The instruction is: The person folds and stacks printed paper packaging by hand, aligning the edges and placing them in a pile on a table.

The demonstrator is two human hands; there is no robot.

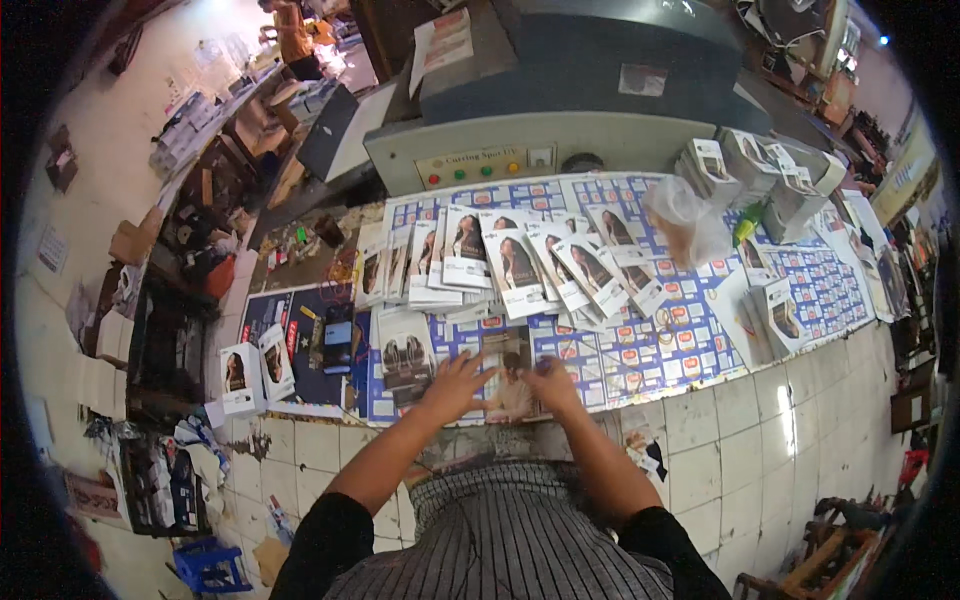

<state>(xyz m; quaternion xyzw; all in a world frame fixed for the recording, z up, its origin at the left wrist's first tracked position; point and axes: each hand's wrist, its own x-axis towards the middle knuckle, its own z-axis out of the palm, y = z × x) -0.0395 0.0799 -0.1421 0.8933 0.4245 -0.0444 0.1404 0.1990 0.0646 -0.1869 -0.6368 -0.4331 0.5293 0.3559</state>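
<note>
A dark printed sheet with a picture of a person lies at the near edge of the table in front of me. My left hand rests at its left side, fingers spread and stretched toward it. At its right edge, my right hand has its fingers bunched together; whatever they hold, if anything, is hidden. Just left of my left hand lies another printed sheet showing dark round shapes. Beyond the hands, many white printed cartons with a long-haired figure lie overlapping in a spread heap.
A large grey machine with coloured buttons stands behind the table, which is covered in blue patterned paper. Bundled cartons and a clear plastic bag sit at the back right. Two cartons and a phone lie left.
</note>
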